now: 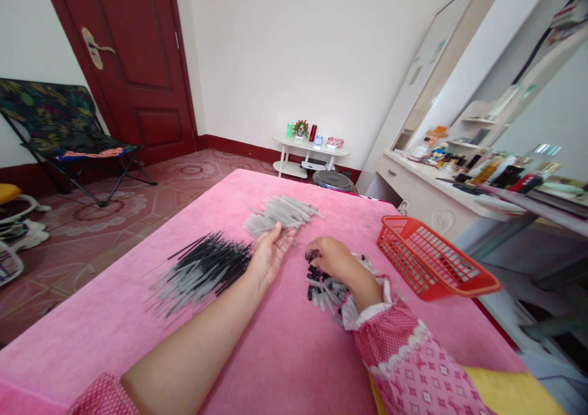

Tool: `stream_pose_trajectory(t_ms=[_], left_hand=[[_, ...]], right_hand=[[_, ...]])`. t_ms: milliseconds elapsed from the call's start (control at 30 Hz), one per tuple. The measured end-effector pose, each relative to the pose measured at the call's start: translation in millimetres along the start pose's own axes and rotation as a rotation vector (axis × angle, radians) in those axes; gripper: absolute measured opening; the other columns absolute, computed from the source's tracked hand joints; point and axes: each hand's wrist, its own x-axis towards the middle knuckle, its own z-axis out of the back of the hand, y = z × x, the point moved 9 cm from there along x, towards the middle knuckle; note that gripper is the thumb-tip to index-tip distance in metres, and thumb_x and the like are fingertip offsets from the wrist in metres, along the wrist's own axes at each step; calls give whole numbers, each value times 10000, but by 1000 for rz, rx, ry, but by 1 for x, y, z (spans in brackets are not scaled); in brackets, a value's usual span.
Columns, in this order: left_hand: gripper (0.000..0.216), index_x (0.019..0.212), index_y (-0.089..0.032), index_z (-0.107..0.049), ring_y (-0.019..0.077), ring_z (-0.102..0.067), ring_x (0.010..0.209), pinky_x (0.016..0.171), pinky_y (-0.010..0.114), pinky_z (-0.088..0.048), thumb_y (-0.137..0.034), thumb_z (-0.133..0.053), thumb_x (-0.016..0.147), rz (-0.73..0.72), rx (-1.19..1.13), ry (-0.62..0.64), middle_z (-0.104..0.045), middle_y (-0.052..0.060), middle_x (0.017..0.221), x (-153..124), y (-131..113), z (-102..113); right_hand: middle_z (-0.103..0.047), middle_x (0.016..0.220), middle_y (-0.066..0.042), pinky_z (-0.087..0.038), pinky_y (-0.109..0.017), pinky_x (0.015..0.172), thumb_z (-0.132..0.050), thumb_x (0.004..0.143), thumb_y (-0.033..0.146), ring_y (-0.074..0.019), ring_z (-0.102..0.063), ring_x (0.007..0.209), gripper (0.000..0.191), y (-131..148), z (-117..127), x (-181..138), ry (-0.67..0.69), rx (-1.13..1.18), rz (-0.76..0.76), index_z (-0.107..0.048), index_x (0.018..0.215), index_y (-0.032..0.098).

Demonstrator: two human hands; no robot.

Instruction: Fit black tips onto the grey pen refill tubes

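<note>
My left hand (272, 253) is at the near edge of a pile of clear, frosted thin tubes (287, 212), palm turned up and fingers loosely stretched; I make out nothing held in it. My right hand (331, 257) reaches down over a heap of small black caps and short clear pieces (324, 289). Its fingers are curled together at the heap's far edge, and what they pinch is hidden. Left of my left forearm lies a spread of thin black sticks with clear tubes (206, 271).
A pink cloth (285, 354) covers the table. An orange-red plastic basket (432, 256) stands on its right side, and yellow cloth (505, 390) shows at the lower right. Beyond are a folding chair (59, 121), a low white stand (312, 149) and a dresser (413, 185) with bottles.
</note>
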Motion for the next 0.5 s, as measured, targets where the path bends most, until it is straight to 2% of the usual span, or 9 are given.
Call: stream_pose_trajectory(t_ms=[100, 167, 367, 500], left_hand=[[38, 737, -93, -591, 142, -673, 648, 591, 197, -541, -101, -625, 752, 4, 10, 2, -693, 77, 679, -2, 1, 0], [53, 733, -93, -591, 142, -672, 645, 598, 203, -539, -114, -638, 744, 4, 25, 6, -695, 79, 681, -3, 2, 0], [157, 730, -102, -586, 159, -674, 659, 633, 237, -533, -187, -710, 686, -6, 121, 60, -701, 96, 719, -5, 2, -5], [171, 722, -104, -581, 163, -674, 664, 645, 247, -528, -202, -715, 681, -15, 141, 79, -699, 95, 712, -5, 1, -7]], right_hand=[[-694, 809, -19, -402, -221, 655, -590, 662, 132, -147, -611, 753, 173, -1, 1, 1, -47, -5, -18, -689, 778, 212], [-686, 770, -35, -410, -235, 656, -583, 670, 142, -154, -604, 730, 119, -2, 9, 2, -133, 57, -27, -670, 739, 187], [-646, 708, -31, -456, -240, 569, -549, 713, 217, -132, -571, 608, 114, -6, 51, -3, -518, 685, 2, -615, 775, 149], [-658, 734, -45, -472, -247, 548, -589, 684, 250, -135, -578, 605, 183, -3, 58, -5, -546, 885, 20, -639, 821, 139]])
